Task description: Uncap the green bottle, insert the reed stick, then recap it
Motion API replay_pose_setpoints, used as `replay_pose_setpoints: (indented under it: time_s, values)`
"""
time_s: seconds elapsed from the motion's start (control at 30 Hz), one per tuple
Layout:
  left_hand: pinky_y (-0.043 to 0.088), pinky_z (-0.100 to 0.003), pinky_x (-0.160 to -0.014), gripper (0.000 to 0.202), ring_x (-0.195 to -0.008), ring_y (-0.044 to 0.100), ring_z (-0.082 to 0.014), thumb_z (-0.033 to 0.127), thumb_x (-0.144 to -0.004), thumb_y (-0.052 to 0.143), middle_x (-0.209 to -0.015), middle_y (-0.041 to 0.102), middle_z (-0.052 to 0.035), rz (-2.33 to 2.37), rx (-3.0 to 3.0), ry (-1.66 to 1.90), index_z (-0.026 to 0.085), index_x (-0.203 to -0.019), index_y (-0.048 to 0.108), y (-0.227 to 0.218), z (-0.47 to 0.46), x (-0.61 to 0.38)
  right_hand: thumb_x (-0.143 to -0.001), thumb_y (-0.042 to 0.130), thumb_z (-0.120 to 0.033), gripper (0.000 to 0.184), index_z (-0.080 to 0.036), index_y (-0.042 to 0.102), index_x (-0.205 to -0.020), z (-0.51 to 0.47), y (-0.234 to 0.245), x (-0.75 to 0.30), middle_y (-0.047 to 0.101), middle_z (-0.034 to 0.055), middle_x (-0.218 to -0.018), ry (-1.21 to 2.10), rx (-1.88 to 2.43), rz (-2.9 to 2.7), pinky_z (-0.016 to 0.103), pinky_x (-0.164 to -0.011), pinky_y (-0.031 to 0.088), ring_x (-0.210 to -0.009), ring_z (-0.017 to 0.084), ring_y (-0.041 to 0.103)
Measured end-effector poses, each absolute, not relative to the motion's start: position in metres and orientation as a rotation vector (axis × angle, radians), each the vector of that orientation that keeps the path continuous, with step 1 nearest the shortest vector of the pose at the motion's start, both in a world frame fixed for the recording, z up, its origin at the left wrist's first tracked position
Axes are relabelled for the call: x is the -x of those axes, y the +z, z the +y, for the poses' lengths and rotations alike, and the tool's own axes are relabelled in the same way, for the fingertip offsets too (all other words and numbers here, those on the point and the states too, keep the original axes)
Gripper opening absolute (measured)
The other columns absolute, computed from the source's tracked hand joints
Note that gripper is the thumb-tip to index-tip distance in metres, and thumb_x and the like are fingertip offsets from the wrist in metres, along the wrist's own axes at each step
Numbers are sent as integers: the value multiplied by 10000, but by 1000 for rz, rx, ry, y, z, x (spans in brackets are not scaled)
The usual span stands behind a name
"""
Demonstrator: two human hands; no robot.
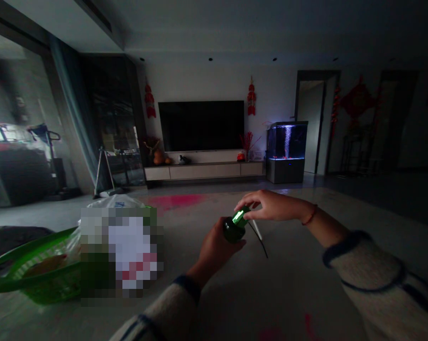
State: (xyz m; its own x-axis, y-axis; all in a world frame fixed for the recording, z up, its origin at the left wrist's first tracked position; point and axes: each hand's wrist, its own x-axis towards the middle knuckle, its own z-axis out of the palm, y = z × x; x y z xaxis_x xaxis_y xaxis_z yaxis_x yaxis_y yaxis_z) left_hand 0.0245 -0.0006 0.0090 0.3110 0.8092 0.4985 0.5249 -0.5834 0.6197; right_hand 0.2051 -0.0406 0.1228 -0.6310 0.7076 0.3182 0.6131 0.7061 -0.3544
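Left hand: closed around dark green glossy cylinder (smooth, rounded).
Right hand: gripping its top, fingers curved.
Thin black cord: hanging beside it.

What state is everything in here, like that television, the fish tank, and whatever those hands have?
Left hand, gripping the container
Right hand, fingertips on the container's top
Dark green container, held up, glossy top catching light
Television, screen dark
Aquarium, lit, bubbles rising
Green plastic basket, on the floor, something yellowish inside
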Motion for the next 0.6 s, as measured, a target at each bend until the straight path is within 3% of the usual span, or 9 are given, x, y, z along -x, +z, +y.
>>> replay_pose_setpoints:
  time_s: [0.17,0.6]
  values:
    - [414,-278,-615,568,-728,562,-171,385,-524,689,-848,604,-35,1213,-2225,1168,190,-1004,454,9,-1,-25,-723,585,-217,330,-150,554,-1044,-39,120,-204,616,58,-967,373,1038,-2379,254,-746,451,-827,123,563]
    - [400,-267,-604,555,-708,546,-157,373,-525,690,-829,599,-27,1170,-2219,1168,182,-989,453,11,-3,-26,-732,571,-361,277,-146,557,-905,-33,117,-205,619,37,-801,496,1099,-2302,231,-617,430,-710,119,566]
